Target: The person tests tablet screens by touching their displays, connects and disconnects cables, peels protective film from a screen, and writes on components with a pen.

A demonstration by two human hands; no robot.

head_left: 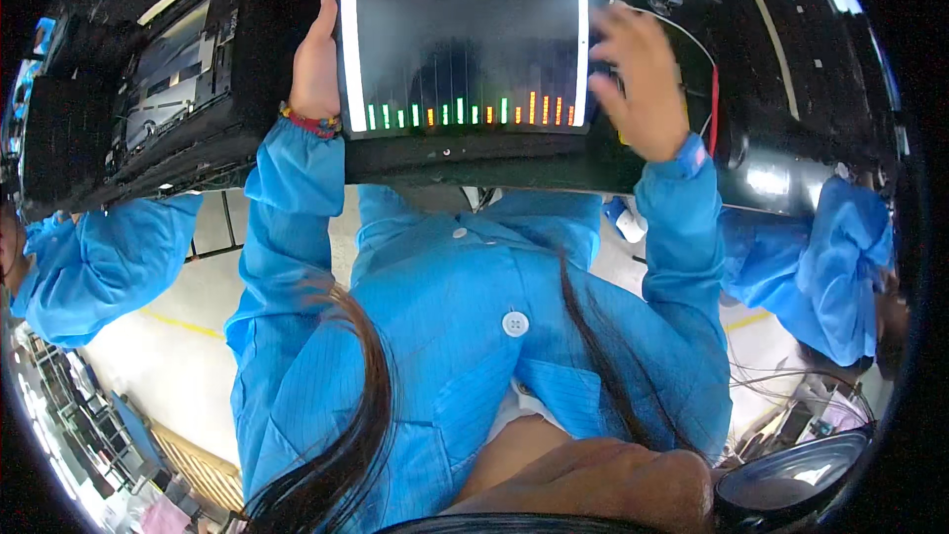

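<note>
Closest to me hangs the blue work coat (465, 326) with its white button (515, 323), long dark hair falling across it. Past that, my left hand (316, 64) has its grip wrapped around the left edge of the lit display panel (463, 54), thumb side against the bright border. My right hand (647, 79) hovers at the panel's right edge, fingers spread and loose, and I cannot tell whether it has hold of anything. The panel rests on the dark worktop (198, 129), coloured bars glowing along its lower part.
</note>
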